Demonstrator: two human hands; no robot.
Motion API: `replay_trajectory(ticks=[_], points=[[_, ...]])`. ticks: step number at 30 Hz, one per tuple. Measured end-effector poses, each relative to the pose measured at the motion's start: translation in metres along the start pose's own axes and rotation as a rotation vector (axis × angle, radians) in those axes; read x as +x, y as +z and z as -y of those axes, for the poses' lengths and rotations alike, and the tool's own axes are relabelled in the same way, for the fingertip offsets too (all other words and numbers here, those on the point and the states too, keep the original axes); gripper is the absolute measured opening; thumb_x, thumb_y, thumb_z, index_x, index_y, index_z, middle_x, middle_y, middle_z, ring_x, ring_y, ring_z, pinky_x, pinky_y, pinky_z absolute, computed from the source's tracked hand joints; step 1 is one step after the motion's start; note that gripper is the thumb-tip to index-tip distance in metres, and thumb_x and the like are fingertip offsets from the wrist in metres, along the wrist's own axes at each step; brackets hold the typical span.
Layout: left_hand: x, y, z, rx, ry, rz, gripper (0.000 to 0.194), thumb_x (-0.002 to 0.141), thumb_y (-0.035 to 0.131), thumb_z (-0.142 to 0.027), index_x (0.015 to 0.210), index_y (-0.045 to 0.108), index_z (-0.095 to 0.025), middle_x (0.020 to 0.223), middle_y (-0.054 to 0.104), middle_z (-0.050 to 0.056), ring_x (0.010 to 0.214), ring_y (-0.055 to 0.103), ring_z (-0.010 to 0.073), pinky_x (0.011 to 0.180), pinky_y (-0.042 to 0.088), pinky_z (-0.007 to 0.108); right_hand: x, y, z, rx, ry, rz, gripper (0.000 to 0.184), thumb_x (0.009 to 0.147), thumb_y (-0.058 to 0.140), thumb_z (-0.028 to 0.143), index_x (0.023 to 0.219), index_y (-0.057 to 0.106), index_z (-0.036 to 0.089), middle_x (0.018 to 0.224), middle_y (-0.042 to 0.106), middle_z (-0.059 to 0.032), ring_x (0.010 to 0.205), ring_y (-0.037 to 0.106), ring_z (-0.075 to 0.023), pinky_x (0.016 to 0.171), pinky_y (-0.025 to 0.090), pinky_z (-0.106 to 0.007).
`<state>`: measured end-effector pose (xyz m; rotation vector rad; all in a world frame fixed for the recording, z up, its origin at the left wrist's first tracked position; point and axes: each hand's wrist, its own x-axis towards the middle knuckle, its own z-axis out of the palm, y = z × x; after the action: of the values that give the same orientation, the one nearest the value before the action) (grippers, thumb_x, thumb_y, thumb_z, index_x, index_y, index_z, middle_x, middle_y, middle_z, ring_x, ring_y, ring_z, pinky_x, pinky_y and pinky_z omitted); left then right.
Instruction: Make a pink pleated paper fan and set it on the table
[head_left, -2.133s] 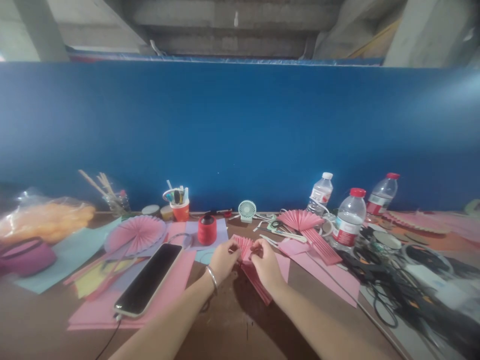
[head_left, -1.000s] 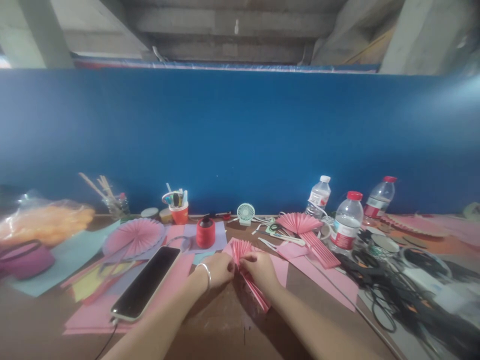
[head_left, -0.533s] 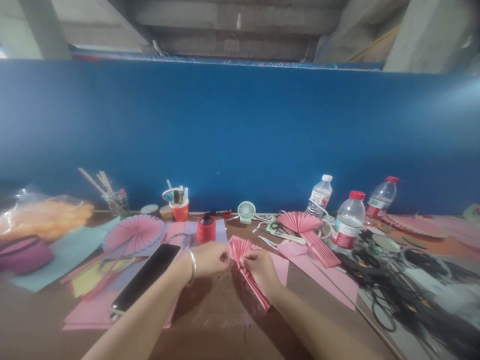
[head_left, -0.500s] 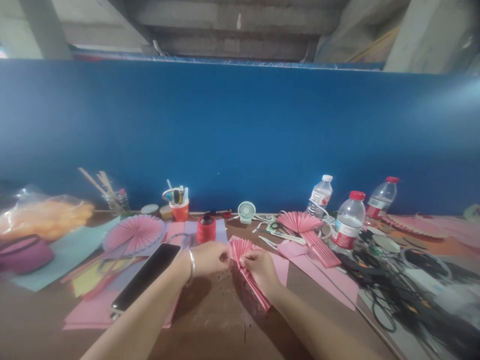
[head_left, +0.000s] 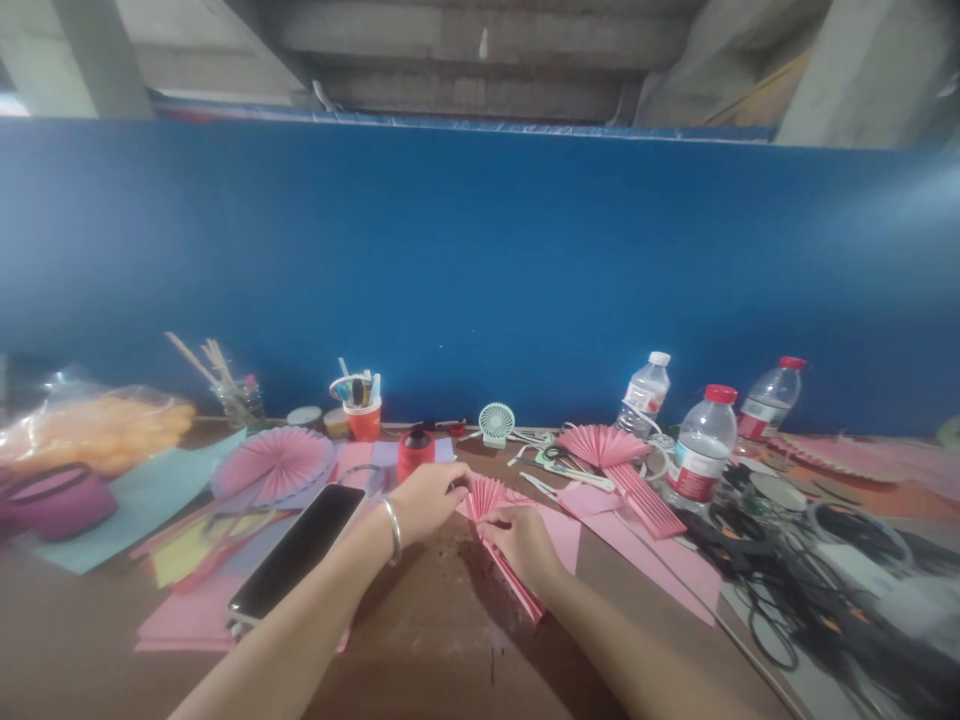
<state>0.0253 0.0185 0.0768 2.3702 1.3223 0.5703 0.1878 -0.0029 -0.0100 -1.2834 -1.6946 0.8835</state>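
Observation:
A pink pleated paper fan (head_left: 489, 492) lies in front of me, its upper half spread and its lower half still folded into a narrow strip. My right hand (head_left: 521, 543) pinches it around the middle, where the pleats gather. At the fan's upper left edge, my left hand (head_left: 431, 497) has its fingers bent and closed on the paper; the fingertips are partly hidden. Beneath the fan is a flat pink sheet (head_left: 564, 538). A red thread spool (head_left: 415, 455) stands just behind my left hand.
A black phone (head_left: 298, 550) rests on coloured paper at left, near a round pink paper rosette (head_left: 274, 467). Another half-spread pink fan (head_left: 602, 446), scissors (head_left: 574, 468) and a labelled bottle (head_left: 701, 450) are at right. Tangled black cables (head_left: 757, 575) lie farther right, and a small fan (head_left: 496, 424) stands behind.
My left hand has moved slightly up and right, its fingers reaching from beside the pleated paper fan onto its upper left edge. My right hand keeps its pinch. The view has shifted slightly.

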Motion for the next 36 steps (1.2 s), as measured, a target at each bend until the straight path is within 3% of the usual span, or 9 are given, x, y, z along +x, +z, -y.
replay_trajectory(ticks=[5, 11, 13, 18, 21, 23, 27, 29, 36], points=[[0.0, 0.002, -0.003, -0.014, 0.075, -0.01, 0.019, 0.074, 0.041, -0.015, 0.079, 0.059, -0.019, 0.075, 0.062, -0.002, 0.069, 0.054, 0.0127, 0.063, 0.039, 0.022, 0.001, -0.002, 0.007, -0.084, 0.015, -0.01, 0.017, 0.069, 0.051, 0.022, 0.066, 0.067, 0.016, 0.067, 0.067, -0.0038, 0.064, 0.058, -0.0176, 0.058, 0.037, -0.022], [0.002, 0.0, -0.003, 0.018, 0.183, 0.052, 0.017, 0.076, 0.042, -0.014, 0.08, 0.058, -0.02, 0.077, 0.06, -0.002, 0.072, 0.053, 0.0118, 0.067, 0.039, 0.021, 0.001, 0.0, 0.006, -0.072, -0.025, -0.027, 0.017, 0.07, 0.05, 0.022, 0.064, 0.064, 0.017, 0.066, 0.066, -0.0023, 0.064, 0.057, -0.0159, 0.058, 0.037, -0.022], [0.005, 0.001, 0.005, 0.057, 0.152, 0.052, 0.018, 0.077, 0.041, -0.015, 0.081, 0.058, -0.02, 0.08, 0.06, -0.001, 0.077, 0.053, 0.0124, 0.072, 0.039, 0.021, 0.001, 0.002, 0.003, -0.062, -0.025, -0.03, 0.016, 0.07, 0.049, 0.022, 0.061, 0.061, 0.016, 0.063, 0.063, -0.0009, 0.062, 0.054, -0.0146, 0.057, 0.036, -0.021], [0.013, 0.011, 0.038, 0.124, -0.082, 0.006, 0.018, 0.071, 0.045, -0.009, 0.083, 0.058, -0.013, 0.089, 0.058, 0.009, 0.082, 0.054, 0.0193, 0.078, 0.038, 0.031, 0.005, 0.003, -0.004, -0.047, -0.011, 0.001, 0.013, 0.067, 0.048, 0.018, 0.056, 0.053, 0.015, 0.054, 0.052, 0.0024, 0.056, 0.048, -0.0115, 0.052, 0.032, -0.02], [0.012, 0.015, 0.044, 0.093, -0.172, -0.013, 0.022, 0.071, 0.042, -0.01, 0.086, 0.058, -0.011, 0.093, 0.057, 0.013, 0.085, 0.054, 0.0212, 0.079, 0.037, 0.034, 0.006, 0.002, -0.007, -0.041, -0.003, 0.011, 0.013, 0.067, 0.049, 0.02, 0.055, 0.051, 0.015, 0.053, 0.048, 0.0031, 0.054, 0.045, -0.0107, 0.051, 0.031, -0.02], [0.01, 0.017, 0.041, 0.019, -0.179, 0.063, 0.018, 0.072, 0.045, -0.016, 0.078, 0.061, -0.013, 0.082, 0.061, 0.008, 0.078, 0.056, 0.0195, 0.074, 0.04, 0.03, 0.007, 0.002, -0.008, -0.039, 0.002, 0.018, 0.014, 0.068, 0.048, 0.02, 0.055, 0.051, 0.015, 0.053, 0.047, 0.0034, 0.053, 0.044, -0.0104, 0.05, 0.03, -0.02], [0.007, 0.026, 0.035, -0.2, -0.175, 0.34, 0.015, 0.065, 0.055, -0.026, 0.062, 0.065, -0.015, 0.053, 0.059, 0.001, 0.053, 0.057, 0.0145, 0.051, 0.043, 0.022, 0.008, 0.002, -0.008, -0.041, 0.008, 0.034, 0.013, 0.067, 0.047, 0.019, 0.055, 0.051, 0.016, 0.051, 0.047, 0.0037, 0.051, 0.043, -0.01, 0.05, 0.03, -0.02], [0.007, 0.035, 0.036, -0.29, -0.196, 0.379, 0.02, 0.067, 0.053, -0.029, 0.062, 0.065, -0.014, 0.049, 0.058, 0.001, 0.048, 0.056, 0.0137, 0.046, 0.042, 0.021, 0.009, 0.001, -0.008, -0.045, 0.004, 0.037, 0.013, 0.067, 0.048, 0.018, 0.055, 0.051, 0.016, 0.052, 0.049, 0.0034, 0.052, 0.045, -0.0105, 0.051, 0.031, -0.02], [0.006, 0.057, 0.04, -0.502, -0.248, 0.244, 0.022, 0.068, 0.053, -0.033, 0.07, 0.062, -0.013, 0.057, 0.061, 0.002, 0.049, 0.056, 0.013, 0.046, 0.043, 0.022, 0.009, -0.003, -0.007, -0.049, -0.021, 0.047, 0.011, 0.067, 0.049, 0.017, 0.06, 0.058, 0.016, 0.059, 0.057, 0.0011, 0.06, 0.051, -0.0127, 0.056, 0.034, -0.021]])
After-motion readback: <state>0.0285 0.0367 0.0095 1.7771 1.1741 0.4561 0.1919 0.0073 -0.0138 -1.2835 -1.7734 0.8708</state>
